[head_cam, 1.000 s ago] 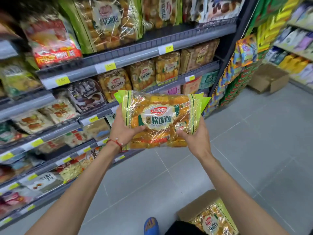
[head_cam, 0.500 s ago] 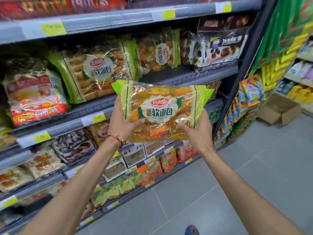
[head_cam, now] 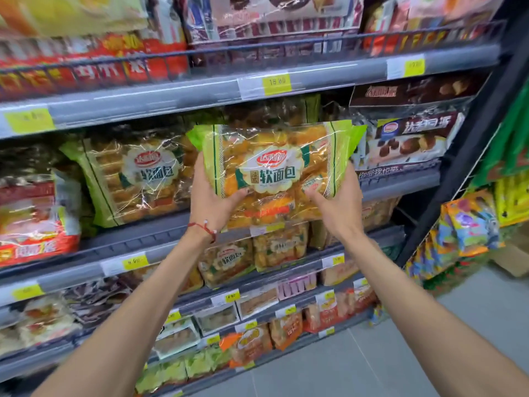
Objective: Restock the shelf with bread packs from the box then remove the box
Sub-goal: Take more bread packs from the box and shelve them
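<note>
Both the left hand [head_cam: 211, 200] and right hand [head_cam: 336, 203] clamp fingers on the bread pack's [head_cam: 274, 170] lower corners; light, squashy, crinkly-slick, so best cradled from 6 o'clock.

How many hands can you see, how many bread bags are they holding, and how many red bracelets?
Hands: 2, left hand and right hand
Held bread pack: 1
Worn red bracelet: 1
Total: 4

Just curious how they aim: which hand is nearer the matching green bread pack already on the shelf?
Left. The left hand grips the held pack at its left edge, just right of the shelved pack; the right hand grips its far edge, further right.
</note>
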